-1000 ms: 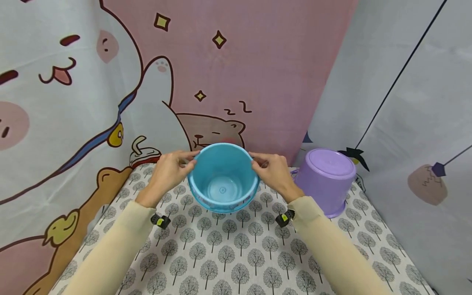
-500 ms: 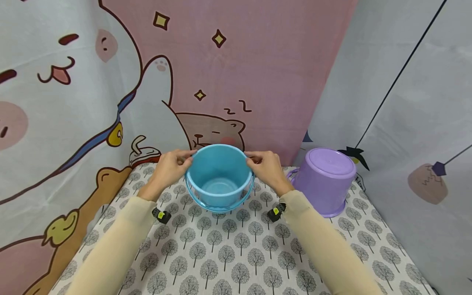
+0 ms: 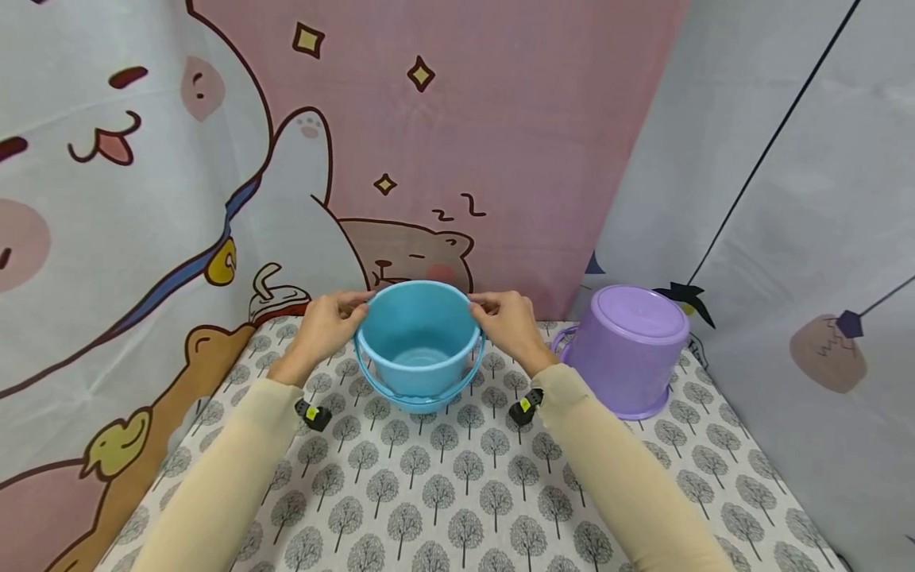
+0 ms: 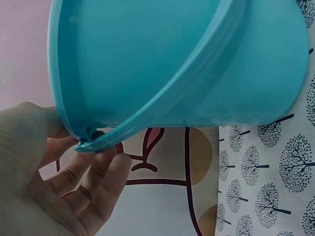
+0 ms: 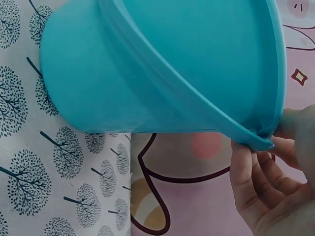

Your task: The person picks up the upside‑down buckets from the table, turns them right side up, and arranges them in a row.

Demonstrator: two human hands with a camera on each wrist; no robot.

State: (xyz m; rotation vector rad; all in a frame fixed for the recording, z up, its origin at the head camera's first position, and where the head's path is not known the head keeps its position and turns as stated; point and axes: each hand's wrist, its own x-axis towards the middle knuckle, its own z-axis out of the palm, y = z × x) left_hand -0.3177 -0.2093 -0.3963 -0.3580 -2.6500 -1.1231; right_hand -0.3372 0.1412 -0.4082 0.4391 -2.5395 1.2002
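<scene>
**Two-handed rim hold on the blue bucket**

Both hands, left hand (image 3: 325,324) and right hand (image 3: 509,324), pinch the blue bucket (image 3: 422,318) by its rim near the handle (image 5: 172,82) joints. Looks like a positioning step; next move probably calls for an even, level grip. It's mid-table, open end up; can't tell if it touches the cloth (image 3: 443,540). Versus a second ago, it's slid slightly left and the handle's swung clear of its front. Purple bucket (image 3: 629,361) is still upside down on the right.

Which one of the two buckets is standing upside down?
The purple bucket, on the right side. Its closed base faces up, whereas the blue bucket shows its open mouth on top.
</scene>
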